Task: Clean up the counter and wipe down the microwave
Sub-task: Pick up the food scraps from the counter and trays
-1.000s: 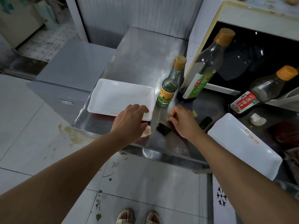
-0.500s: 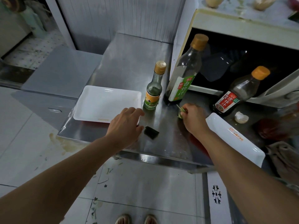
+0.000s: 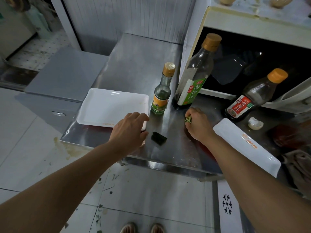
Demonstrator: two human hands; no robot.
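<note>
My right hand [image 3: 198,125] pinches green vegetable scraps [image 3: 188,118] in its fingers, low over the steel bench [image 3: 134,64] before the open microwave [image 3: 252,27]. My left hand [image 3: 128,133] hovers with fingers relaxed over the near corner of one white tray [image 3: 107,106]; a second tray [image 3: 244,145] lies right. Three bottles [image 3: 162,91] stand behind, a dark scrap [image 3: 159,138] between my hands.

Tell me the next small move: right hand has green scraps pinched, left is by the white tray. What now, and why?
Probably carry the right hand and its green scraps over to the white tray and drop them there. The tray lies bare beside the left hand, and a dark scrap on the counter is not yet picked up.
</note>
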